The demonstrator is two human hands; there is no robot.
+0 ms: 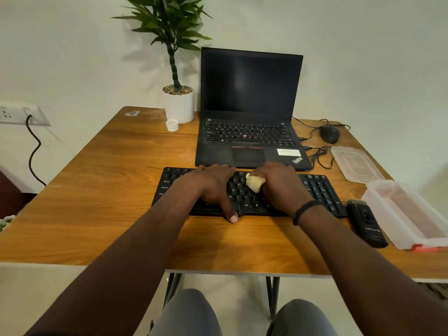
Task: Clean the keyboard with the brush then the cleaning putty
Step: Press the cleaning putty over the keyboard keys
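Bare table left of keyboard; right blocked (brush, container).

My left hand lies flat across the middle of the black keyboard, thumb hooked over its near edge. My right hand grips a pale lump of cleaning putty and presses it down on the keys. The brush lies on the worktop just right of the keyboard, beside a clear plastic container. An open laptop stands behind.
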